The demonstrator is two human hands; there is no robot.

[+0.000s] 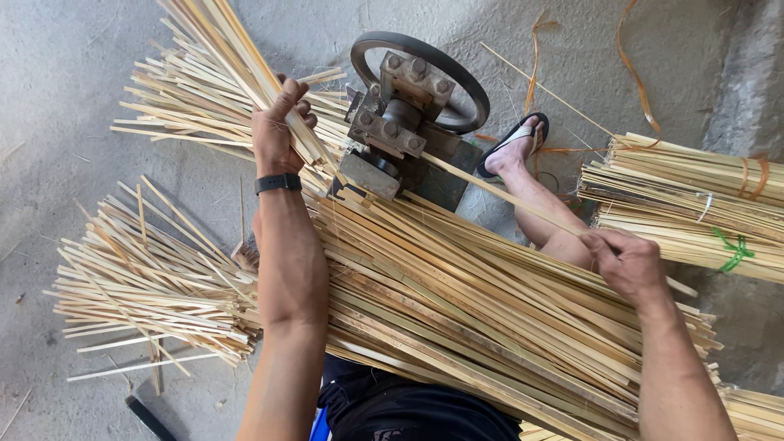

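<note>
Near the upper middle of the frame our left hand [278, 131] is closed in a fist around a fan of bamboo strips [208, 61], thumb raised along them, the fingers curled tight on the far side. A black wristband [278, 183] sits just below it. Those strips run up and off the top left of the frame, and their lower ends come down beside a metal machine [390, 135] with a dark handwheel [425, 77] at the top centre.

At the right of the frame our right hand [625, 261] pinches a single long strip [498, 192] between thumb and curled fingers; the strip runs diagonally from the hand up into the machine.

Between our forearms a thick heap of bamboo slats [474, 318] lies across our lap, filling the middle and lower right. A looser pile of short offcuts [139, 282] is spread on the concrete floor [57, 90] at the left. At the right edge lie tied bundles [694, 204], one bound with a green tie [735, 251]. Our foot in a sandal [516, 143] rests just right of the machine.
</note>
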